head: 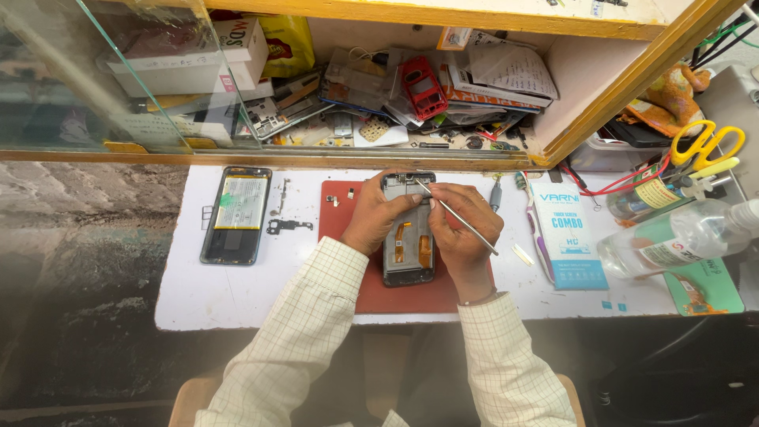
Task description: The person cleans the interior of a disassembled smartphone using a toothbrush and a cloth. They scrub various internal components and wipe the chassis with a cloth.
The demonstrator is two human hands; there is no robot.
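The opened phone lies on a red mat at the middle of the white bench, and both hands cover much of it: its upper half and both long edges are hidden, so the parts under the fingers cannot be made out. The left hand is curled over the phone's left side, fingers closed on its edge. The right hand pinches thin tweezers, whose tip rests at the phone's top; what the tip touches is too small to tell.

A second phone, back off with its battery showing, lies well apart to the left, a small bracket and loose bits beside it. To the right sit a white and blue box, a clear bottle on its side and yellow scissors. A glass pane blurs the left of the cluttered shelf behind; the right side of the bench is cut off.
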